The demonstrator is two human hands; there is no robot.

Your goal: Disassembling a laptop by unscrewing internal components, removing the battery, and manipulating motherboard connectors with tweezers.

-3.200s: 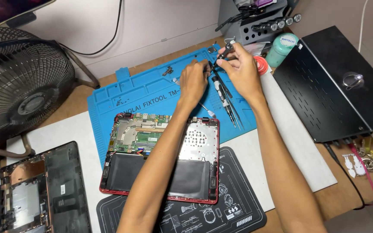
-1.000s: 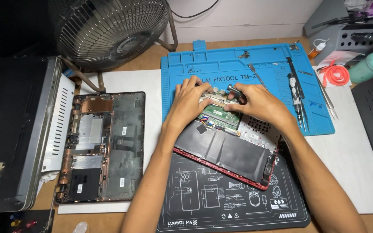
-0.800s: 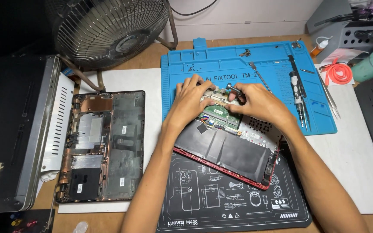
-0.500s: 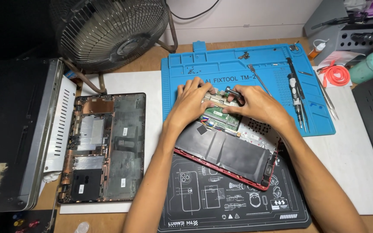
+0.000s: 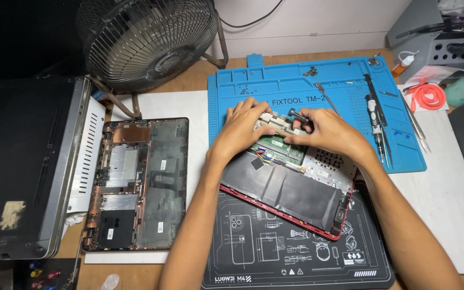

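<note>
Opened red laptop (image 5: 291,185), circuit board and black battery exposed, lies tilted across the blue repair mat (image 5: 296,86) and black mat (image 5: 296,258). Left hand (image 5: 243,129) presses curled fingers on its upper edge; right hand (image 5: 326,131) pinches a small screwdriver (image 5: 296,115) there. A detached bottom cover (image 5: 140,182) lies left, a desk fan (image 5: 146,40) behind.

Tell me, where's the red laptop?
In the head view, the red laptop lies open at centre, straddling the blue mat and black mat, under the left hand and right hand.
</note>
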